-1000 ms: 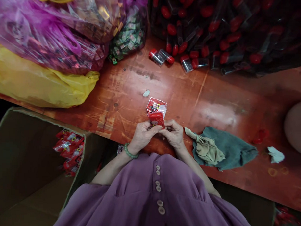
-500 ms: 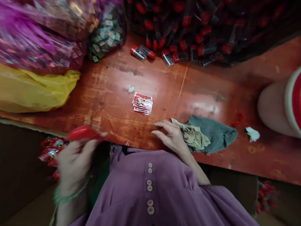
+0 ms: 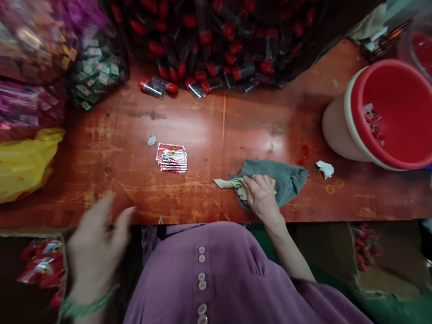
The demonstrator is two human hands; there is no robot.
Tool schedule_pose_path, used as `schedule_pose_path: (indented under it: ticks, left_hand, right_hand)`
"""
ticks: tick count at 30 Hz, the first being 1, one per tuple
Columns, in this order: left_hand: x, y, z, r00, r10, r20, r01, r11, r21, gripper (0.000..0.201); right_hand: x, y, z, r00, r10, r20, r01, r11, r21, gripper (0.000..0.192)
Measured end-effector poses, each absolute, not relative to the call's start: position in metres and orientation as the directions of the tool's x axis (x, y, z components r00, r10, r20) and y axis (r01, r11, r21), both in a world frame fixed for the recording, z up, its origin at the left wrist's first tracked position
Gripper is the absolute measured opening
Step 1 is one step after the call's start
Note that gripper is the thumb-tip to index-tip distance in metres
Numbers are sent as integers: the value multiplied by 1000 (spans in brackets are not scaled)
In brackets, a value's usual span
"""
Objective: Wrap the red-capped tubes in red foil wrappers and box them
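Note:
My left hand [image 3: 94, 242] hovers blurred over the table's near left edge, fingers apart and holding nothing. My right hand [image 3: 261, 196] rests on a beige rag [image 3: 233, 184] that lies on a grey-green cloth [image 3: 283, 176]; the fingers press on the fabric. A small stack of red and white packets [image 3: 172, 159] lies on the red-brown table [image 3: 208, 129] between the two hands. Below the left hand, red packets [image 3: 40, 267] lie in a cardboard box.
A heap of red-capped clear tubes [image 3: 211, 34] fills the far side. Bags of packets [image 3: 31, 55] and a yellow bag [image 3: 17, 164] sit at the left. A red-lined bucket [image 3: 387, 113] stands at the right, with a white scrap [image 3: 324, 168] beside it.
The left hand carried the red item from the table's middle down toward the box on the left and is now empty. The right hand moved right onto the rags. The view swung right.

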State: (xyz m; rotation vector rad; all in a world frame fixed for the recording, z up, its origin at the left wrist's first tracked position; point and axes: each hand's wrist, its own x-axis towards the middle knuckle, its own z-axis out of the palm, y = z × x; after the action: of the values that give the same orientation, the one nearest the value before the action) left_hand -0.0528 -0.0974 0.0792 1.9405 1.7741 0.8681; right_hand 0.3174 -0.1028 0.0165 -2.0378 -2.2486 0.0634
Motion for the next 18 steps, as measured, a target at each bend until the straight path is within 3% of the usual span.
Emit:
schedule_pose_path:
  ticks: [1, 3, 6, 10, 15, 18]
  left_hand:
    - [-23, -81, 67, 159, 952, 263, 740, -291, 606, 44]
    - [42, -51, 42, 474, 842, 258, 618, -526, 584, 37]
    - [123, -29, 20, 721, 676, 155, 556, -697, 453, 32]
    - [161, -30, 8, 810, 580, 93, 531, -790, 306, 24]
    - [165, -26, -3, 798, 600, 54, 531, -744, 406, 29]
    - [164, -19, 1, 764, 642, 63, 537, -687, 490, 40]
  right_hand:
    - [317, -101, 16, -107, 992, 71, 986, 115, -118, 27]
    - [319, -98, 16, -134, 984, 118, 977, 151, -151, 25]
    - [323, -95, 17, -148, 971, 190, 964, 184, -190, 24]
    - [327, -96, 14, -104, 965, 239, 952, 166, -256, 31]
    - [334, -91, 10, -98, 967, 235, 949, 162, -271, 40]
    - [345, -74, 22, -132, 984, 124, 939, 164, -304, 47]
